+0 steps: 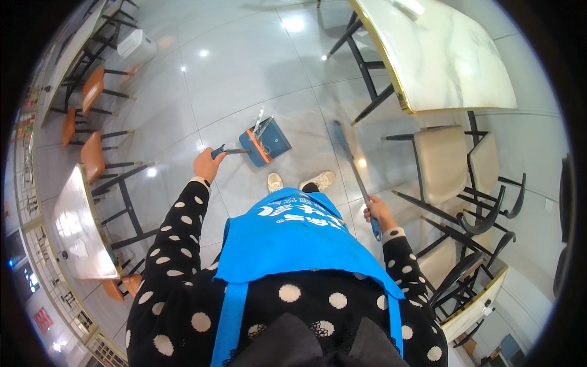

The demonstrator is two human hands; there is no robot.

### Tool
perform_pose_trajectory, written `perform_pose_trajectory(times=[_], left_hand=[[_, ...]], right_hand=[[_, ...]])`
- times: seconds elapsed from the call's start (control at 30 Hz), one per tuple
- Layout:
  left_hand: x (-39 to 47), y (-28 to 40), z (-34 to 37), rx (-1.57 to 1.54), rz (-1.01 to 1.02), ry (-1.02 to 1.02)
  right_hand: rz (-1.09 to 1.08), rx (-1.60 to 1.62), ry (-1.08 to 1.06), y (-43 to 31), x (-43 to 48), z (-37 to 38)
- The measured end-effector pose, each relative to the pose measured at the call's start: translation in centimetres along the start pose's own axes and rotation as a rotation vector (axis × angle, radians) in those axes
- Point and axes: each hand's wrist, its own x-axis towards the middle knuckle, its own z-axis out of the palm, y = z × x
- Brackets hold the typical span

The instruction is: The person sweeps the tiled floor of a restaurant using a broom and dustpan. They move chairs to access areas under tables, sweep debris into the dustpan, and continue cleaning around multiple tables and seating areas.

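My left hand [207, 164] grips the handle of a blue dustpan [275, 140] in front of my shoes. An orange comb-toothed strip [259, 146] crosses the pan, and some clear crumpled litter [262, 126] lies on it. Held out to my right is a long-handled broom [357, 176], with my right hand [379, 212] closed around its blue grip. The broom's head [341, 133] is blurred and points forward, near the floor beside the table legs. Whether its bristles touch the tiles I cannot tell.
A marble-look table [449, 59] with a gold edge stands front right. Beige chairs [440, 165] crowd my right side. To the left are orange chairs [93, 156], another table [82, 225] and a white bin [137, 46]. Grey floor tiles [238, 64] stretch ahead.
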Motion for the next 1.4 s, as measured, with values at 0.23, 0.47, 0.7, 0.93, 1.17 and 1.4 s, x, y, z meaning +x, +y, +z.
perform_pose_trajectory(times=[0.23,0.47,0.7,0.93,1.17,1.4], left_hand=[[-1.4,-2.6,-1.6,-0.046,-0.054,0.004],[-4.3,-7.2,-2.3,-0.117,-0.301,0.161],[-6.8,-9.3,-0.6,-0.136,-0.467,0.196],[-7.9,-9.1,-0.3,-0.2,-0.526,0.227],[-7.9,-8.3,-1.6,-0.178,-0.562,0.155],[-8.0,-7.6,-1.0,-0.193,-0.528,0.195]], right_hand=[[-0.025,0.105,-0.128,-2.1,3.3,6.4],[-0.272,-0.263,-0.217,-6.7,3.0,12.5],[-0.508,-1.056,-0.079,-12.0,8.4,20.3],[-0.727,-1.456,-0.233,-8.6,5.1,20.0],[-0.407,-1.167,-0.306,-9.2,-1.3,14.4],[-0.1,-0.442,-0.239,-8.2,1.2,12.1]])
